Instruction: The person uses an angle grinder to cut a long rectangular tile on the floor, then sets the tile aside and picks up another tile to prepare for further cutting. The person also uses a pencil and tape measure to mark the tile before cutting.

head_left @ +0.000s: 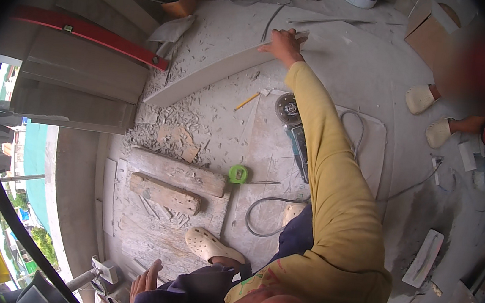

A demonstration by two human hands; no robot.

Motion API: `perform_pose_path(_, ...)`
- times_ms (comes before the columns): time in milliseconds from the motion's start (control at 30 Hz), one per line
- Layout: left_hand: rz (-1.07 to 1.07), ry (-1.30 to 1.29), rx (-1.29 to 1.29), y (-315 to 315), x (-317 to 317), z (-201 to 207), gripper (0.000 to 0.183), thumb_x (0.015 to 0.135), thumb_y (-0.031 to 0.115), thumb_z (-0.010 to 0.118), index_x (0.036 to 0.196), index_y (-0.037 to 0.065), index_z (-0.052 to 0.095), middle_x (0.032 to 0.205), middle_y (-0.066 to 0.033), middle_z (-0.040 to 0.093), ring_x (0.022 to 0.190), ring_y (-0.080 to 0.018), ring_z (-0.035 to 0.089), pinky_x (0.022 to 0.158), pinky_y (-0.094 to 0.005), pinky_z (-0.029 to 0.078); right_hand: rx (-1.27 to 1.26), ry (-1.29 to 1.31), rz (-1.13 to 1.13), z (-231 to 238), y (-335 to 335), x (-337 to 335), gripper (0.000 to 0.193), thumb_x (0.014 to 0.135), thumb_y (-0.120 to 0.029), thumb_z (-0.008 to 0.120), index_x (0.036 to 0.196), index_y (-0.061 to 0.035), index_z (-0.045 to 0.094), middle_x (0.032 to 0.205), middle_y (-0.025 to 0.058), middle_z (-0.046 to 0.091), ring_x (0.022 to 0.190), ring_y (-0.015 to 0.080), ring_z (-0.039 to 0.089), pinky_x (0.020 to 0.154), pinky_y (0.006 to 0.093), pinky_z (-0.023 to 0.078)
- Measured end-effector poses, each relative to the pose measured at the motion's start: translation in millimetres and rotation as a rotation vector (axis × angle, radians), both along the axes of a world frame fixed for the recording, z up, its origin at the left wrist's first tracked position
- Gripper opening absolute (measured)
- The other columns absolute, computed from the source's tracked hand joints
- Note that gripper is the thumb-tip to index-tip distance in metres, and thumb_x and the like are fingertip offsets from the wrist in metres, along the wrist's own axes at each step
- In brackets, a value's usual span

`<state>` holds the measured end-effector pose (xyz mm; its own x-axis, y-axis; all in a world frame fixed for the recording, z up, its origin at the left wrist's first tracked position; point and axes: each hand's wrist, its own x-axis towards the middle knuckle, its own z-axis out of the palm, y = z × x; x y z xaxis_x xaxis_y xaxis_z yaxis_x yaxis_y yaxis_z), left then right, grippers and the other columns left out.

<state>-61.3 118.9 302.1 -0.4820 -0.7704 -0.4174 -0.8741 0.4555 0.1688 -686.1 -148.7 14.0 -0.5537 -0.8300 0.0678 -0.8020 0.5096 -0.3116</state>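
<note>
Fingers of the right hand (284, 45) are bent over one end of a long grey strip (212, 75), grasping it at the upper centre of the frame, while those of the left hand (145, 283) hang loose and unclenched beside the dark trouser leg (187, 295) at the lower left. The strip is narrow, straight-edged and dull pale grey, running slantwise over the floor from the upper centre down toward the left, its lower end near some stacked panels (80, 76). Across those panels lies a red level (106, 39). Curled grey chips (165, 125) litter the floor along the strip's lower side and around its left end. In the middle of the frame, a yellow pencil (247, 101) lies near an angle grinder (288, 110), which the yellow sleeve (335, 180) partly covers. Below are a green tape measure (239, 174) and two worn wooden blocks (177, 171). Another person's pale clogs (420, 100) stand at the upper right, near a cardboard box (432, 35).
</note>
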Motion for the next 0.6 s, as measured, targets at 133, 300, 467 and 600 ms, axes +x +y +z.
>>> perform_pose_path(133, -0.009, 0.013, -0.004, -3.6, -6.1, 1.0, 0.08, 0.091, 0.045, 0.085, 0.154, 0.004, 0.057, 0.134, -0.0193, 0.071, 0.123, -0.0389, 0.068, 0.107, -0.0494, 0.051, 0.034, -0.021, 0.03, -0.6, 10.9, -21.8, 0.079, 0.073, -0.065, 0.094, 0.125, -0.0076, 0.076, 0.128, 0.0141, 0.077, 0.136, 0.0415, 0.059, 0.116, 0.0817, 0.036)
perform_pose_path(300, -0.009, 0.01, -0.005, -7.2, -9.2, 2.1, 0.08, 0.091, 0.044, 0.085, 0.154, 0.004, 0.057, 0.133, -0.0192, 0.071, 0.122, -0.0389, 0.068, 0.106, -0.0492, 0.052, -0.003, 0.003, 0.033, -3.2, 12.4, -22.3, 0.081, 0.07, -0.067, 0.095, 0.122, -0.0075, 0.077, 0.122, 0.0155, 0.078, 0.13, 0.041, 0.062, 0.116, 0.0775, 0.038)
perform_pose_path(467, -0.004, 0.004, -0.004, -8.6, -10.4, 4.2, 0.079, 0.091, 0.044, 0.085, 0.154, 0.004, 0.057, 0.132, -0.0192, 0.072, 0.121, -0.0388, 0.068, 0.106, -0.0491, 0.052, -0.016, -0.014, 0.045, -0.9, 10.2, -22.3, 0.083, 0.069, -0.069, 0.095, 0.123, -0.0076, 0.077, 0.122, 0.0186, 0.078, 0.127, 0.0408, 0.064, 0.115, 0.0755, 0.041)
perform_pose_path(600, -0.014, 0.007, 0.005, -12.7, -12.7, 2.8, 0.079, 0.091, 0.043, 0.085, 0.154, 0.004, 0.057, 0.132, -0.0192, 0.072, 0.12, -0.0387, 0.068, 0.105, -0.0489, 0.052, -0.006, -0.01, 0.04, -10.7, 10.9, -34.5, 0.085, 0.07, -0.069, 0.094, 0.125, -0.0077, 0.077, 0.125, 0.0202, 0.077, 0.128, 0.0403, 0.063, 0.115, 0.0753, 0.04)
